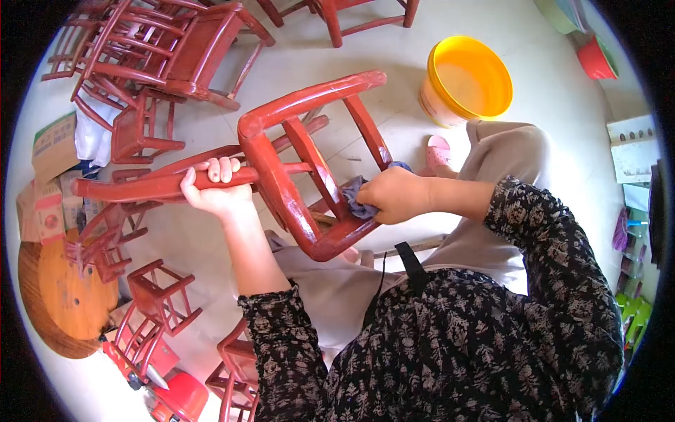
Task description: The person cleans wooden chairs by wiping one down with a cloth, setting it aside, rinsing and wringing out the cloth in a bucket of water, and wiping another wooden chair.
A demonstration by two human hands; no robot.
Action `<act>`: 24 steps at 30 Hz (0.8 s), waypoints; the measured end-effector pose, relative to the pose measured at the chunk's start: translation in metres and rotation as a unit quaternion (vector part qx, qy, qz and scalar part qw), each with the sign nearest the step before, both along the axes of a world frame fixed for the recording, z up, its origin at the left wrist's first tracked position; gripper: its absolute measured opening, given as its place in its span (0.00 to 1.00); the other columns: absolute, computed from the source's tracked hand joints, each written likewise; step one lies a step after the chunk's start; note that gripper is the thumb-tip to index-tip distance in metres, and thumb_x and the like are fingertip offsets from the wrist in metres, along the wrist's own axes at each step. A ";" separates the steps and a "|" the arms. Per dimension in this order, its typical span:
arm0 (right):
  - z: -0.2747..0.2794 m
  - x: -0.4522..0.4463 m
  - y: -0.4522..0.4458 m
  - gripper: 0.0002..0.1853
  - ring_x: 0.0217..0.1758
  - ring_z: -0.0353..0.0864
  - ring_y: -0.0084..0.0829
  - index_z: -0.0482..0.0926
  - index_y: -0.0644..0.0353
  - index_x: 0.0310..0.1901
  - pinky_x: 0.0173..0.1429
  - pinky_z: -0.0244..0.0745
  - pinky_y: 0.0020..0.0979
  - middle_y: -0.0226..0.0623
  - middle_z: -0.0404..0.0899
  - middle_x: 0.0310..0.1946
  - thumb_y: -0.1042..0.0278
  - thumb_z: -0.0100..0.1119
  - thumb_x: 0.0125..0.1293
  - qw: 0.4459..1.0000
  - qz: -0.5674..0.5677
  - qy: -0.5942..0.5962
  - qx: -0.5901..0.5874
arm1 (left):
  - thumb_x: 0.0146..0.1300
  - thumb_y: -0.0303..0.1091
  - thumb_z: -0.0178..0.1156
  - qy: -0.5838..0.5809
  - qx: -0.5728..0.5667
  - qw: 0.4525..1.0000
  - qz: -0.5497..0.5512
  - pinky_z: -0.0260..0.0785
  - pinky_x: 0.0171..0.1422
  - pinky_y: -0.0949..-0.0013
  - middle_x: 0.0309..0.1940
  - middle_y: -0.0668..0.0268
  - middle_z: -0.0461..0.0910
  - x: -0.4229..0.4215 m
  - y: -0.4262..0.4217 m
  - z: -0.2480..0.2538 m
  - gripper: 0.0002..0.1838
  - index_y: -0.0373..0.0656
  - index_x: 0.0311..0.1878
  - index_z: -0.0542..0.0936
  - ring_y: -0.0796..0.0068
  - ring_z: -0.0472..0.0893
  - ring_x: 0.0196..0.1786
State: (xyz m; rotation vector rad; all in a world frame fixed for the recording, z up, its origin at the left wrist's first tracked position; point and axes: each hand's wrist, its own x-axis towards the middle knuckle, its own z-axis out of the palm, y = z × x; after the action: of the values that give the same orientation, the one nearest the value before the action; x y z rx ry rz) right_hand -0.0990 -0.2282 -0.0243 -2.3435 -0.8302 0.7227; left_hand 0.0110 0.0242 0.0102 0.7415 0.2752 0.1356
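Red wooden chair [309, 102] is the piece I have in front of me, tipped over at an angle between the wearer's two hands, just beyond the lap; I can't tell from here what it rests on. Its open frame faces up toward my camera, and the long posts run off to the left of the view. I see the left hand [223, 190] closed firmly around those posts, fingers wrapped over the top. The right hand [397, 195] is clenched on a bunched blue-grey cloth [358, 200], which it presses to the frame near the corner closest to the wearer, where the slats meet the rail. A bit more blue cloth shows above the knuckles.

Past the right knee, I have a yellow bucket [434, 88] upright on the pale floor [394, 67], near a pink slipper [439, 151] on one foot; what the bucket holds I can't make out. Over at upper left, several red chairs [204, 53] are crowded together, with cardboard boxes [55, 148] below them in my view. Lower down on that side lie a round wooden tabletop [70, 299], a small red chair [151, 288] and a red plastic stool [184, 394], partly cut off by the dark rim of my lens
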 end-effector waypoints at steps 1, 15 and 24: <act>0.000 0.003 -0.001 0.10 0.36 0.76 0.49 0.74 0.62 0.31 0.40 0.71 0.42 0.48 0.76 0.28 0.67 0.53 0.46 1.000 -0.001 -0.001 0.002 | 0.47 0.43 0.52 -0.005 -0.003 1.000 -0.019 0.55 0.26 0.72 0.11 0.75 0.57 0.001 0.001 0.001 0.12 0.46 0.19 0.67 0.80 0.58 0.14; 0.000 0.048 0.016 0.17 0.36 0.76 0.29 0.69 0.67 0.46 0.42 0.73 0.28 0.39 0.76 0.37 0.73 0.49 0.54 0.599 -0.386 0.477 0.514 | 0.48 0.42 0.51 -0.036 -0.014 0.998 -0.047 0.53 0.22 0.74 0.10 0.74 0.60 -0.001 -0.001 0.004 0.11 0.46 0.18 0.70 0.79 0.59 0.13; -0.019 0.018 0.006 0.17 0.33 0.75 0.30 0.72 0.63 0.41 0.39 0.70 0.33 0.39 0.76 0.31 0.69 0.54 0.47 0.922 -0.070 0.294 0.240 | 0.49 0.42 0.50 -0.021 -0.006 1.000 -0.023 0.52 0.23 0.74 0.10 0.74 0.59 -0.001 0.004 0.000 0.12 0.46 0.18 0.70 0.79 0.58 0.13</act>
State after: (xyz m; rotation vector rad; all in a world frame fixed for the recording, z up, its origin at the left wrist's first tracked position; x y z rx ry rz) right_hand -0.0813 -0.2224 -0.0437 -1.5968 -0.4875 0.9635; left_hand 0.0100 0.0282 0.0105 0.7318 0.2191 0.1053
